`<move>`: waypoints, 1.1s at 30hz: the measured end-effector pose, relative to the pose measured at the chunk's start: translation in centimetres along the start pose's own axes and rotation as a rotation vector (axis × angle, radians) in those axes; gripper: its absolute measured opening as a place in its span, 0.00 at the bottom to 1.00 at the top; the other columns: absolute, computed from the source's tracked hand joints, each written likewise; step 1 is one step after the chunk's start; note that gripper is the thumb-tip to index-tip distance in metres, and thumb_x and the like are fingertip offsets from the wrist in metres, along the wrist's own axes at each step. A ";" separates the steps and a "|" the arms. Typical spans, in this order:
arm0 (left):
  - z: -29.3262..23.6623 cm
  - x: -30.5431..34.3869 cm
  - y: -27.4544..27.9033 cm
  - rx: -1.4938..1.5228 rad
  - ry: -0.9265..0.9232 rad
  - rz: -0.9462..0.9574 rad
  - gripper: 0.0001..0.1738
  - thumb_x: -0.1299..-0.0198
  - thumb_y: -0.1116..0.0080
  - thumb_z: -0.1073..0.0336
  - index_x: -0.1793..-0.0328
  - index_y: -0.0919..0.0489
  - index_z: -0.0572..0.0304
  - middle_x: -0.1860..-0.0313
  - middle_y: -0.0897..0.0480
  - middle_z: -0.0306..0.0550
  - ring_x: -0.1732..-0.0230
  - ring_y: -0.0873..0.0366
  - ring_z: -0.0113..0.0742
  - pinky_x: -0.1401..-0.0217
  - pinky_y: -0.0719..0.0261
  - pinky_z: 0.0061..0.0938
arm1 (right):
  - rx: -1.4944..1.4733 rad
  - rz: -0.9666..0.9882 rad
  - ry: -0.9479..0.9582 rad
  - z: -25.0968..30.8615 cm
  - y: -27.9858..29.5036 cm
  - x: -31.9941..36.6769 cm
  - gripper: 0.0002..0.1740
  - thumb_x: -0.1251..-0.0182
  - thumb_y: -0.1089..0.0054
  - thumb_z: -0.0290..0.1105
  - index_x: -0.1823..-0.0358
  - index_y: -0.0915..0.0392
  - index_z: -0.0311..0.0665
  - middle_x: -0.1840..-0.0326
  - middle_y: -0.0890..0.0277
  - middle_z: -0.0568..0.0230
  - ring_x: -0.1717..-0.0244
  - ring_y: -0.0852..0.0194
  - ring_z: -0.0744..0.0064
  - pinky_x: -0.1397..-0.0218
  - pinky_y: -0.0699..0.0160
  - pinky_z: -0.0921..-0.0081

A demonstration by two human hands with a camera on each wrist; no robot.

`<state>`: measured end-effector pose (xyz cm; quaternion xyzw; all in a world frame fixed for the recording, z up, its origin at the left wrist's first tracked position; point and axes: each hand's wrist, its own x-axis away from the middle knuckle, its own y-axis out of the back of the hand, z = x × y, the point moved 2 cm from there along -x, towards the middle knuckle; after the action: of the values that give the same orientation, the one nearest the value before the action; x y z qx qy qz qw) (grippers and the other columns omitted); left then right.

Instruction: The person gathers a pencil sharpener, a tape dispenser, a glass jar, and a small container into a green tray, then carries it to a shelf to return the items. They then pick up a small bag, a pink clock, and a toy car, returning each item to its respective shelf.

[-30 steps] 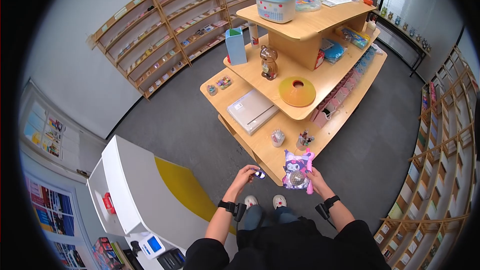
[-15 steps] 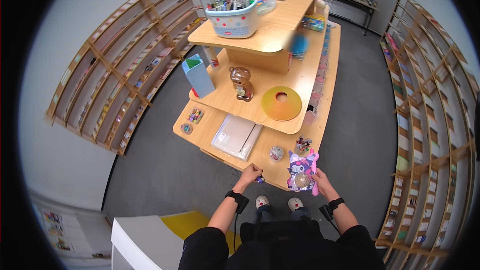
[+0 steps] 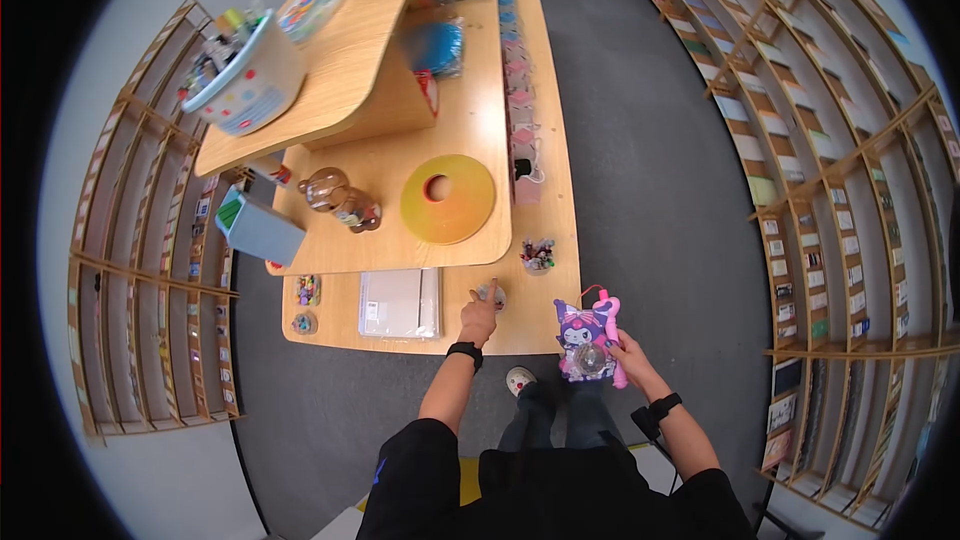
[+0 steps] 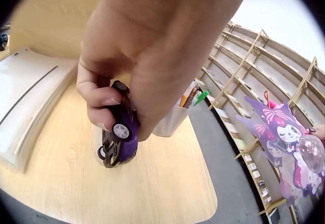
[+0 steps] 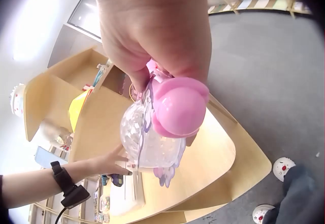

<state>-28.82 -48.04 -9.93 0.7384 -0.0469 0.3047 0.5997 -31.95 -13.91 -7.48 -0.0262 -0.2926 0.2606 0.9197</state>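
My left hand [image 3: 478, 320] is over the front of the table's lowest tier [image 3: 460, 340], beside a clear cup [image 3: 497, 300]. Between its thumb and fingers it pinches a small purple toy car [image 4: 122, 132], with dark underside and silver wheels showing in the left wrist view. Off the table's front right corner, my right hand [image 3: 632, 360] grips a pink-handled cartoon toy. Its flat purple character panel [image 3: 577, 322] carries a clear dome [image 3: 590, 360]. In the right wrist view, the handle's rounded pink end [image 5: 180, 109] faces the camera.
A pen cup [image 3: 537, 255] and a plastic-wrapped folder stack [image 3: 400, 302] lie on the lowest tier. Above are a yellow disc [image 3: 450, 215], a brown bear figure [image 3: 335, 198] and a blue box [image 3: 262, 230]. A pen basket [image 3: 250, 90] is on top. Wall shelves [image 3: 840, 190] stand right.
The view has turned and come closer to the table. My left hand has moved with the toy car from the table's front edge to over the lowest tier. My right hand keeps its toy.
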 end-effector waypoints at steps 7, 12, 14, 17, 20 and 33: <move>-0.5 -0.9 -0.6 0.011 0.004 -0.093 0.32 0.42 0.44 0.56 0.32 0.41 0.38 0.51 0.30 0.65 0.65 0.18 0.53 0.66 0.19 0.38 | -0.043 0.020 -0.004 -1.0 0.7 -1.5 0.21 0.35 0.52 0.21 0.40 0.36 0.32 0.51 0.29 0.67 0.51 0.32 0.78 0.44 0.33 0.80; -1.9 1.2 -2.4 -0.044 -0.046 -0.052 0.33 0.46 0.40 0.62 0.33 0.39 0.38 0.52 0.29 0.63 0.67 0.18 0.52 0.67 0.20 0.37 | -0.080 0.030 -0.017 -1.2 2.0 -2.5 0.22 0.34 0.51 0.24 0.38 0.37 0.32 0.48 0.29 0.67 0.49 0.33 0.79 0.42 0.35 0.79; -2.6 2.3 -3.0 0.015 -0.045 -0.069 0.34 0.48 0.40 0.65 0.33 0.38 0.37 0.53 0.28 0.61 0.68 0.18 0.51 0.68 0.20 0.37 | -0.065 0.038 -0.030 -1.4 2.8 -2.7 0.23 0.34 0.51 0.24 0.38 0.37 0.32 0.48 0.30 0.67 0.49 0.33 0.79 0.42 0.35 0.79; -3.0 3.5 -3.6 0.025 -0.022 -0.070 0.34 0.47 0.40 0.65 0.33 0.38 0.37 0.53 0.28 0.60 0.69 0.18 0.50 0.70 0.20 0.37 | -0.016 0.070 -0.012 -1.1 3.6 -2.9 0.22 0.34 0.50 0.25 0.38 0.37 0.32 0.48 0.30 0.67 0.49 0.33 0.78 0.42 0.35 0.79; -2.7 3.9 -4.7 0.034 0.010 -0.048 0.41 0.51 0.37 0.65 0.30 0.43 0.35 0.49 0.29 0.64 0.66 0.18 0.52 0.68 0.19 0.38 | -0.031 0.081 -0.028 -0.6 4.2 -3.1 0.22 0.34 0.51 0.24 0.38 0.36 0.33 0.49 0.29 0.67 0.50 0.33 0.79 0.43 0.34 0.79; -10.1 -5.6 7.2 0.058 0.048 -0.105 0.67 0.63 0.28 0.64 0.24 0.67 0.26 0.40 0.33 0.75 0.60 0.19 0.58 0.60 0.18 0.40 | -0.053 0.021 -0.034 0.9 9.4 -3.3 0.21 0.35 0.50 0.23 0.39 0.36 0.33 0.51 0.29 0.69 0.52 0.33 0.81 0.46 0.34 0.80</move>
<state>-40.48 -42.50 -5.66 0.7494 0.0152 0.2917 0.5942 -39.04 -7.52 -10.37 -0.0493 -0.3148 0.2629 0.9107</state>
